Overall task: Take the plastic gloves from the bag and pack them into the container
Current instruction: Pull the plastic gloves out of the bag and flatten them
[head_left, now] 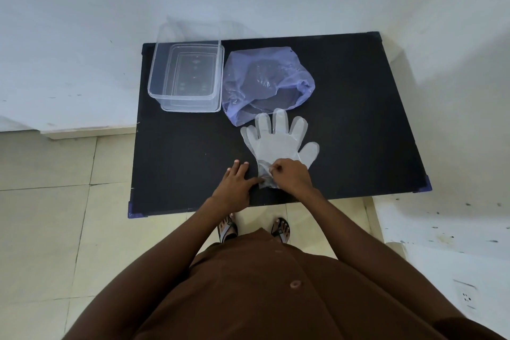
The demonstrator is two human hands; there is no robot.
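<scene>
A clear plastic glove point(278, 141) lies flat on the black table point(358, 119), fingers pointing away from me. My right hand point(289, 175) pinches the glove's cuff near the table's front edge. My left hand point(238, 181) rests flat on the table beside it, its thumb touching the cuff. Behind the glove lies a crumpled translucent purple bag point(265, 83), with what looks like more clear plastic inside. At the back left stands the clear rectangular container point(186, 74), with nothing in it.
The table stands against a white wall, with tiled floor on the left and my sandalled feet under the front edge. A white ledge with a wall socket point(466, 297) is at the lower right. The container's lid seems to sit beneath it.
</scene>
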